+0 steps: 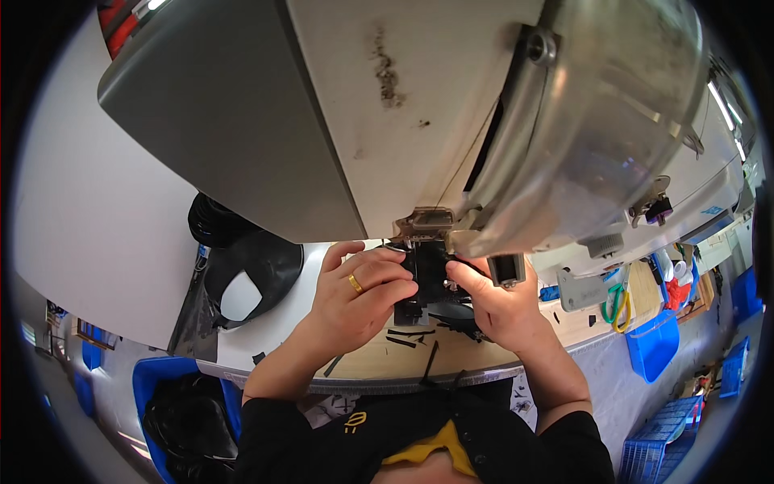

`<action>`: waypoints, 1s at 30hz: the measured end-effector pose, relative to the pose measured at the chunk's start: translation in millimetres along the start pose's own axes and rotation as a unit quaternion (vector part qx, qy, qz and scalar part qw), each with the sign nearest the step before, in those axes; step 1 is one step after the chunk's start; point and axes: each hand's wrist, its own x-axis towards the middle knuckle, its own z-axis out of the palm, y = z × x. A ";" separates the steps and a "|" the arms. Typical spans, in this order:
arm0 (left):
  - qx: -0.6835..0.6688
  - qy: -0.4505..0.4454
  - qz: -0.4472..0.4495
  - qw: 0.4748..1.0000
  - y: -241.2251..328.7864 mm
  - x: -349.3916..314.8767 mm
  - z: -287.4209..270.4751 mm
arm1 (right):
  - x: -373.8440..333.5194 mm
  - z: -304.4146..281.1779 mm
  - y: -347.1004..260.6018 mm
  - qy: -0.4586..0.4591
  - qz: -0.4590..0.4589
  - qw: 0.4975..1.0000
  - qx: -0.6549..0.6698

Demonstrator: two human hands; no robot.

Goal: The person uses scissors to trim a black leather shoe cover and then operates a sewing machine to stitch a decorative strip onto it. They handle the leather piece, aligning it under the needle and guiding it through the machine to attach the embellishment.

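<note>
At the far left a blue bin [153, 379] held black material, and a curved black fabric piece [262, 270] lay on the white table [266, 331]. The left hand [355, 294], a gold ring on one finger, was closed on a small black fabric piece [427, 270] under the sewing machine's needle area [423, 222]. The right hand [492, 302] pinched the same piece from the other side. Black scraps [403, 337] lay just below. Farther right hung scissors with green and yellow handles [617, 306] and another blue bin [653, 347].
</note>
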 end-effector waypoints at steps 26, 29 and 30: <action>0.047 0.036 0.041 0.997 6.7 0.8 5.0 | 6.3 -3.3 4.9 0.017 -0.026 0.999 -0.028; 0.063 0.054 0.029 0.996 2.3 -0.5 7.5 | 6.9 1.0 8.9 0.019 -0.032 0.998 -0.052; 0.065 0.060 0.024 0.996 0.7 -0.1 9.8 | 5.8 3.3 9.9 0.020 -0.018 0.999 -0.047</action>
